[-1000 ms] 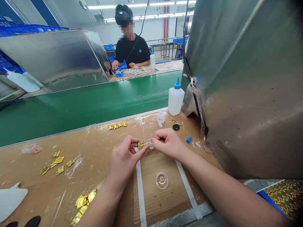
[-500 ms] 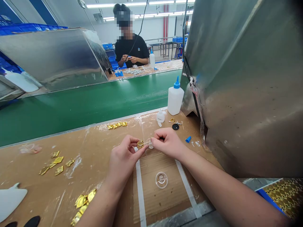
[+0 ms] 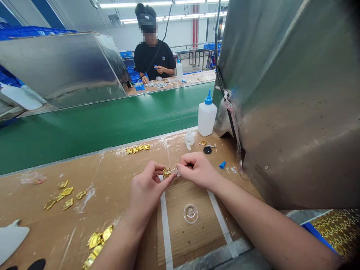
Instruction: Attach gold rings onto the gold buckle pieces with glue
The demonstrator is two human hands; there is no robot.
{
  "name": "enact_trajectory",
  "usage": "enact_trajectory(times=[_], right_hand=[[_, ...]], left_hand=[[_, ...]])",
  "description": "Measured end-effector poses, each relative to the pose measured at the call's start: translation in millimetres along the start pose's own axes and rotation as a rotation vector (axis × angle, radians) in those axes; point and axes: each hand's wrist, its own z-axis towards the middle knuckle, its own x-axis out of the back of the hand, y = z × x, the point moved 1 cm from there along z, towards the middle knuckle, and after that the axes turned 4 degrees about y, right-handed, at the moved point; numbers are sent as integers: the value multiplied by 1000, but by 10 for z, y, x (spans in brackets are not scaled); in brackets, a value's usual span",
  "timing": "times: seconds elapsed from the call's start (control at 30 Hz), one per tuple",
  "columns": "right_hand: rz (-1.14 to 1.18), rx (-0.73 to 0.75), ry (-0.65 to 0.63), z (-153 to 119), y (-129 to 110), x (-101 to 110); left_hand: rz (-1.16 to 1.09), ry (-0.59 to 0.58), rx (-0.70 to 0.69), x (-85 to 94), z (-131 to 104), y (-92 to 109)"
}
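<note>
Gold piece [image 3: 167, 172]: beyond the clear dish [image 3: 185, 214] and to its left, pinched near its edge in my left grip [image 3: 147, 183], likely leaving the face free.
White stick [image 3: 173, 170]: clamped in my right grip [image 3: 198, 170] beyond the dish, tip at the gold piece, I judge for fine control.
Cardboard [image 3: 180, 236]: under the dish, perhaps shielding the counter [image 3: 120, 168].

Single head-worn view, facing forward and down over the hands [image 3: 149, 182], workbench [image 3: 118, 168] near, green belt [image 3: 112, 118] beyond
</note>
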Motion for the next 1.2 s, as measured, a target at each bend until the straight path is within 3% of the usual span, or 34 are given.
enact_trajectory(times=[0.73,0.83,0.93,1.07,1.2], right_hand=[[47,-15,2,-3,-14,-1],[32,-16,61,17,-18,41],[-47,-61,126,57,9,105],[-232,-163,33,96,110,123],[-408,-159,-45,89,172,76]], left_hand=[[-80,-14,68,-9,-7,26],[-113,-12,105,4,5,21],[-164,32,176,32,39,-17],[-293,103,268,51,86,-96],[-358,112,284,49,97,-113]])
